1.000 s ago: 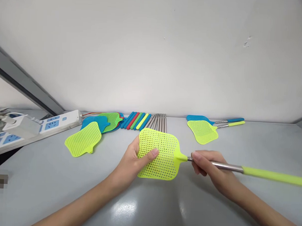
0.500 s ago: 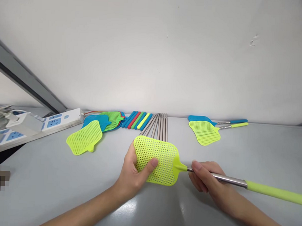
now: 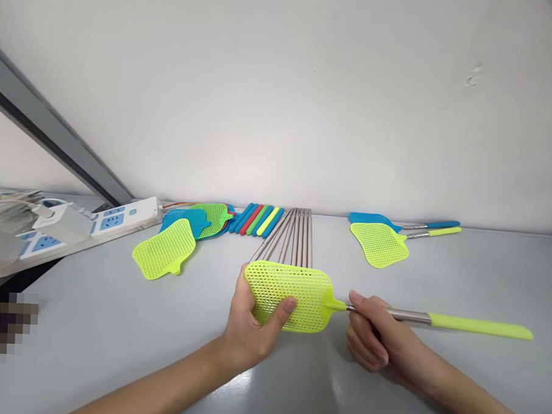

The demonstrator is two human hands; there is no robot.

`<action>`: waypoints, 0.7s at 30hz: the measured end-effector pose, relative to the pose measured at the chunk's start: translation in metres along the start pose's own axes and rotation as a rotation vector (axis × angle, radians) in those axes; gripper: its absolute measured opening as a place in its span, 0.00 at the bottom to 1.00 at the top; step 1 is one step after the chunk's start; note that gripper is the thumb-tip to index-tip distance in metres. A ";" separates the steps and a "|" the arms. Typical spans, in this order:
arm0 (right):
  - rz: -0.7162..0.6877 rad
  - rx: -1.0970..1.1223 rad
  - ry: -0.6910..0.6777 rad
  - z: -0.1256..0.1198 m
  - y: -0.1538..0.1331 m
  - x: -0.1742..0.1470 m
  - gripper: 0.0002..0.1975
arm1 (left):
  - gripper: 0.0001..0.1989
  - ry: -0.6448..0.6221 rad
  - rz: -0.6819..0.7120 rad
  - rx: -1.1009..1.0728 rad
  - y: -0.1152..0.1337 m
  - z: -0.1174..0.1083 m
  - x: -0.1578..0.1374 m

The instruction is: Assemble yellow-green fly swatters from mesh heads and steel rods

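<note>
A yellow-green fly swatter [image 3: 309,294] lies level across both hands, its perforated head to the left and its yellow-green grip to the right. My left hand [image 3: 255,325] is closed on the head, thumb on top and fingers hidden underneath. Around the metal rod, near the head's neck, the fingers of my right hand [image 3: 375,333] are wrapped. Just beyond the head lie several metal rods [image 3: 297,238], partly covered by it. Left of them is a row of coloured handle grips [image 3: 257,220] in blue, red, green and yellow.
Loose swatter heads, among them a yellow-green one [image 3: 164,251] and a blue one [image 3: 184,221], lie at the left. A white power strip [image 3: 133,216] with plugs stands beyond them. Two whole swatters, blue [image 3: 371,218] and yellow-green [image 3: 379,245], rest at the right by the wall.
The swatter's grip end has swung up and inward, so its whole length now shows. My right hand's fingers have curled more tightly round the rod. The view has shifted slightly left.
</note>
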State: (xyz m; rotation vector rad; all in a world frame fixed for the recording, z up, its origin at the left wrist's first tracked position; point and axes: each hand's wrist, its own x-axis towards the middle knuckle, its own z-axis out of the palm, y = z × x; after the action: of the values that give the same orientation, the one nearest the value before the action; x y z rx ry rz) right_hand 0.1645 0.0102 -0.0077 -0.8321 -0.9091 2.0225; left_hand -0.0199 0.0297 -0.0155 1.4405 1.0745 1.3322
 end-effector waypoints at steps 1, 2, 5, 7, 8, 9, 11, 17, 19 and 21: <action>0.015 0.021 -0.008 -0.001 0.001 0.000 0.27 | 0.15 -0.005 0.005 0.002 0.000 0.000 0.000; 0.025 0.035 -0.014 -0.001 0.001 0.000 0.28 | 0.15 -0.014 0.006 0.006 0.000 0.000 0.000; 0.050 0.058 -0.025 -0.002 0.003 -0.001 0.28 | 0.16 -0.055 -0.005 0.026 -0.002 -0.001 0.000; 0.065 0.075 -0.036 -0.002 0.004 -0.002 0.28 | 0.16 -0.073 -0.012 0.040 -0.003 -0.002 0.000; 0.071 0.085 -0.041 -0.002 0.004 -0.002 0.28 | 0.16 -0.076 -0.012 0.045 -0.004 -0.003 0.000; 0.077 0.094 -0.044 -0.002 0.004 -0.002 0.29 | 0.16 -0.078 -0.012 0.048 -0.004 -0.003 0.000; 0.093 0.101 -0.049 -0.001 0.004 -0.001 0.29 | 0.16 -0.076 -0.016 0.049 -0.004 -0.003 0.000; 0.083 0.036 -0.044 -0.002 0.003 0.002 0.28 | 0.19 -0.089 -0.109 0.019 -0.002 -0.001 0.005; 0.069 -0.010 -0.013 -0.003 0.002 0.004 0.27 | 0.20 -0.099 -0.153 -0.008 0.000 -0.001 0.009; 0.073 -0.063 0.034 -0.003 0.000 0.006 0.26 | 0.20 -0.114 -0.197 -0.052 0.000 -0.001 0.012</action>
State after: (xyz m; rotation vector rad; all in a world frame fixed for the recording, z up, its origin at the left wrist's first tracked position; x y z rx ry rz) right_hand 0.1638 0.0166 -0.0106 -0.9444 -0.9394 2.0450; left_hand -0.0200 0.0417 -0.0123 1.3194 1.0696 1.1176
